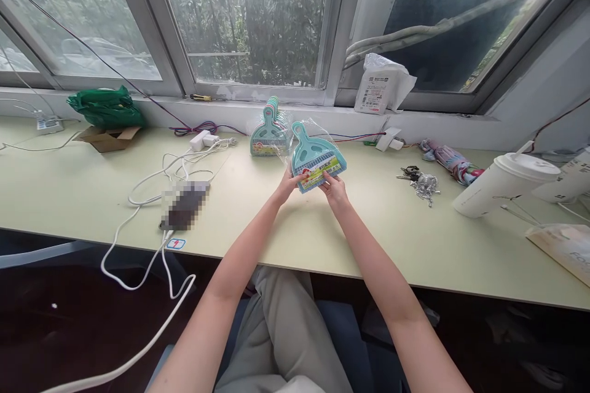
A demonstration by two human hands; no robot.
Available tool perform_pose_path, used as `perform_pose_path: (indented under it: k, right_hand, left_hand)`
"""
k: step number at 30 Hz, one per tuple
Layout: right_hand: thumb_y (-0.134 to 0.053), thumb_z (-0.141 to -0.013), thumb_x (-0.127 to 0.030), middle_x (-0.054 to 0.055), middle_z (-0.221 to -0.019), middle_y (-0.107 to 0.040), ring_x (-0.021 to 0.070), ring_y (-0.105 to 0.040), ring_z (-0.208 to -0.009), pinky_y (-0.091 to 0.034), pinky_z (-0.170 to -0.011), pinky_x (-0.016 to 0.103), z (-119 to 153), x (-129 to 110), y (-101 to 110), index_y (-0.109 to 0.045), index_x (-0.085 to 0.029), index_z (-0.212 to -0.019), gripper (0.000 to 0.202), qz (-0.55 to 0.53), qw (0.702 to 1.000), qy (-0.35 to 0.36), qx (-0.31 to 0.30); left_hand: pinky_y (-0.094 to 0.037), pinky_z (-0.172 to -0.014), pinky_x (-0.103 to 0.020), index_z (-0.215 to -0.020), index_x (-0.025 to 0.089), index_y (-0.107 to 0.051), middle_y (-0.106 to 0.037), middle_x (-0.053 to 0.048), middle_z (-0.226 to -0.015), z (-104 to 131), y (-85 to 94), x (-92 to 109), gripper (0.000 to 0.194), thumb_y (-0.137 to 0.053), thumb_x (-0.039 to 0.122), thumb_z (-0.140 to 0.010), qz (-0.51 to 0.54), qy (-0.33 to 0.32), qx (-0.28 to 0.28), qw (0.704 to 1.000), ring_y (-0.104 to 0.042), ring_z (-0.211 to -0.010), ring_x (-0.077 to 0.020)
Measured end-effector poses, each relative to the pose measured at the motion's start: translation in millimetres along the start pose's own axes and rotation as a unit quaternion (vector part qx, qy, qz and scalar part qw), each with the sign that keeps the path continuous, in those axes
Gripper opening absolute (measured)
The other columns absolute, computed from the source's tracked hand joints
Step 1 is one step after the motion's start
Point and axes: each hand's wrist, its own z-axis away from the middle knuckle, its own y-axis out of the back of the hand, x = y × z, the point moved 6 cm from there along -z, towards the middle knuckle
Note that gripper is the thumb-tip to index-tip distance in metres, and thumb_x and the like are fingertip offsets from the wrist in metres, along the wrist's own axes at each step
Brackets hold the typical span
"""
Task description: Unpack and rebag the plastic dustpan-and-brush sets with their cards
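Observation:
A small teal dustpan [314, 148] in a clear plastic wrapper is held up above the table, tilted, with its handle towards the upper left. Across its lower part runs a blue-and-yellow printed label. My left hand [288, 185] grips the lower left corner, thumb on the label. At the bottom edge, towards the right, my right hand [336, 190] pinches it too, its fingers partly hidden behind. Just behind and to the left, a row of similar wrapped dustpans [267, 130] stands upright on the table by the wall.
On the pale table [396, 245] lie a blurred dark phone-like object [185, 206] with white cables, and keys [421, 183]. A folded umbrella [452, 161] and white cup [502, 183] stand right. A green bag [106, 107] rests on a cardboard box [108, 139] at left.

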Motion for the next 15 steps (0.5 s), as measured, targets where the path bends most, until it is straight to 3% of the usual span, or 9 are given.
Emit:
perform_pose_path:
  k: [2, 5, 7, 9, 12, 15]
  right_hand:
    - [-0.076, -0.069, -0.021, 0.004, -0.090, -0.072, 0.0182, -0.070, -0.083, -0.059, -0.082, 0.033, -0.1, -4.8, 1.7, -0.063, -0.016, -0.086, 0.023, 0.003, 1.000, 0.025, -0.004]
    - [-0.078, -0.066, -0.025, 0.006, -0.093, -0.072, 0.0203, -0.069, -0.088, -0.058, -0.084, 0.036, 2.5, -15.0, 3.5, -0.063, -0.016, -0.084, 0.025, 0.000, 0.997, 0.077, -0.001]
    - [-0.078, -0.066, -0.027, 0.006, -0.096, -0.071, 0.0207, -0.069, -0.090, -0.058, -0.085, 0.037, 5.2, -19.1, 3.1, -0.063, -0.016, -0.085, 0.027, -0.004, 0.995, 0.099, 0.006]
    - [-0.078, -0.066, -0.028, 0.006, -0.098, -0.071, 0.0206, -0.068, -0.092, -0.057, -0.086, 0.037, 7.7, -19.0, 1.0, -0.063, -0.016, -0.088, 0.029, -0.006, 0.994, 0.108, 0.010]
    - [-0.078, -0.066, -0.028, 0.007, -0.099, -0.071, 0.0206, -0.068, -0.093, -0.057, -0.087, 0.037, 10.0, -14.1, -2.8, -0.064, -0.016, -0.093, 0.033, -0.010, 0.995, 0.104, 0.008]
    - [-0.077, -0.068, -0.028, 0.007, -0.098, -0.071, 0.0207, -0.068, -0.093, -0.057, -0.087, 0.038, 10.8, -11.0, -2.2, -0.064, -0.015, -0.096, 0.034, -0.014, 0.995, 0.097, 0.019]
  left_hand:
    - [-0.051, -0.087, -0.046, -0.126, 0.024, -0.047, -0.060, -0.010, -0.124, 3.7, -5.7, -0.4, 0.065, -0.075, 0.034, -0.068, -0.023, 0.019, -0.034, 0.999, -0.060, -0.107, -0.0285]
    - [-0.049, -0.090, -0.049, -0.127, 0.023, -0.048, -0.056, -0.013, -0.129, 11.8, -22.3, -2.2, 0.064, -0.074, 0.036, -0.071, -0.011, 0.070, -0.146, 0.987, -0.061, -0.107, -0.0293]
    - [-0.046, -0.094, -0.050, -0.127, 0.022, -0.049, -0.053, -0.014, -0.133, 15.0, -29.9, -1.1, 0.059, -0.071, 0.040, -0.075, 0.014, 0.083, -0.190, 0.978, -0.058, -0.113, -0.0301]
    - [-0.043, -0.099, -0.048, -0.126, 0.022, -0.051, -0.051, -0.013, -0.137, 12.5, -29.9, 2.6, 0.056, -0.068, 0.043, -0.077, 0.032, 0.053, -0.171, 0.983, -0.052, -0.122, -0.0302]
    - [-0.039, -0.104, -0.045, -0.127, 0.021, -0.052, -0.053, -0.011, -0.134, 6.4, -24.6, 6.5, 0.057, -0.067, 0.045, -0.078, 0.049, -0.009, -0.098, 0.994, -0.048, -0.126, -0.0294]
    - [-0.041, -0.102, -0.047, -0.128, 0.021, -0.051, -0.056, -0.011, -0.131, 5.8, -24.4, 1.0, 0.056, -0.063, 0.048, -0.080, 0.062, 0.001, -0.058, 0.996, -0.052, -0.122, -0.0288]
